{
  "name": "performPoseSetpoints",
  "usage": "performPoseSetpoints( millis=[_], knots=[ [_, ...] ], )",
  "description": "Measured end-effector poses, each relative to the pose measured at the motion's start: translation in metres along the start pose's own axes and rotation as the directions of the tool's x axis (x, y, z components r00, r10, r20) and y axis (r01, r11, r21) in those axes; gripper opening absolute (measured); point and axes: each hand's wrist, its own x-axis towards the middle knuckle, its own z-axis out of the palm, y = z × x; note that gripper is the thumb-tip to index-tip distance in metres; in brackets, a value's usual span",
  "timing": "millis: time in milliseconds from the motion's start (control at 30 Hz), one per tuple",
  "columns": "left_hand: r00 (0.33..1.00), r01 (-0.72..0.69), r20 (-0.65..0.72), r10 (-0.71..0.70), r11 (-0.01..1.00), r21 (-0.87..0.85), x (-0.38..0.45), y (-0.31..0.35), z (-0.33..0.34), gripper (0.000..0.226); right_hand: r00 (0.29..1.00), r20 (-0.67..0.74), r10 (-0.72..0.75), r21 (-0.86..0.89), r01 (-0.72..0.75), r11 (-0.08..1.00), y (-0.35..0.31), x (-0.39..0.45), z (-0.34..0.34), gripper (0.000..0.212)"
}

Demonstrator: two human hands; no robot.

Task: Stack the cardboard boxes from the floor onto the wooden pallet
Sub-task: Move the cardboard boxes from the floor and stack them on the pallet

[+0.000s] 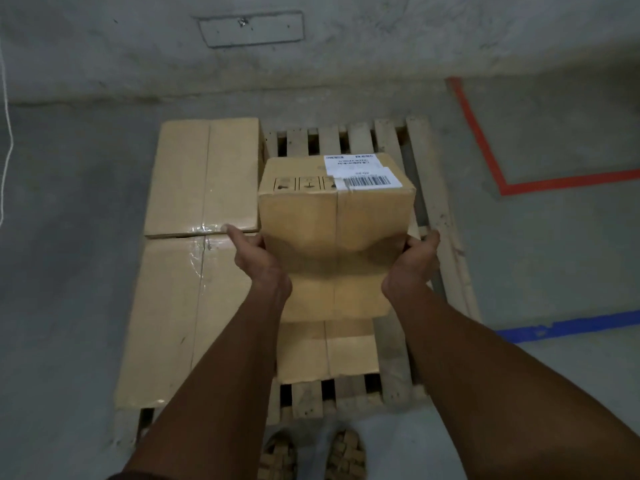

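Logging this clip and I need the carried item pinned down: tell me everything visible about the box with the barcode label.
The labelled box is plain brown cardboard with a centre seam, printed handling symbols and a white barcode label wrapped over its far top edge. It is held above the pallet, tilted. The left hand and right hand grip its opposite sides; the facing panel looks dented.

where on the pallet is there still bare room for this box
Bare slats on the wooden pallet behind the held box, right of the far flat box. The left half is covered by it and the near flat box; a small box fills front-centre.
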Motion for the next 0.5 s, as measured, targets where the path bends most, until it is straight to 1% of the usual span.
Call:
performPoseSetpoints(
  millis=[67,100,167,200,267,333,400,500],
  knots=[
    [0.989,-0.048,0.146,0.035,0.995,0.093,0.007,0.0,0.004,0.07,0.997,0.055,-0.061,-0.085,0.066,0.994,-0.004,0.002,0.013,0.066],
    [0.978,-0.088,0.203,0.053,0.983,0.164,0.009,-0.001,0.005,0.074,0.991,0.099,-0.091,-0.129,0.104,0.986,-0.004,0.003,0.018,0.058],
    [0.95,-0.174,0.304,0.068,0.925,0.338,0.013,-0.005,0.005,0.091,0.976,0.189,-0.111,-0.227,0.154,0.962,-0.002,0.003,0.023,0.042],
    [0.937,-0.223,0.34,0.081,0.888,0.403,0.012,-0.006,0.006,0.098,0.968,0.226,-0.109,-0.27,0.169,0.948,0.002,0.004,0.024,0.042],
    [0.91,-0.318,0.402,0.102,0.796,0.516,0.009,-0.01,0.008,0.107,0.958,0.272,-0.094,-0.364,0.193,0.911,0.015,0.011,0.023,0.048],
    [0.904,-0.367,0.411,0.119,0.709,0.602,0.011,-0.019,0.006,0.113,0.954,0.289,-0.078,-0.47,0.213,0.856,0.027,0.017,0.019,0.057],
    [0.912,-0.386,0.38,0.154,0.636,0.669,0.017,-0.032,0.001,0.113,0.948,0.308,-0.074,-0.551,0.241,0.799,0.036,0.022,0.014,0.063],
    [0.925,-0.37,0.352,0.142,0.535,0.759,0.009,-0.039,0.002,0.106,0.922,0.377,-0.091,-0.557,0.304,0.773,0.042,0.03,0.014,0.062]
  ],
)
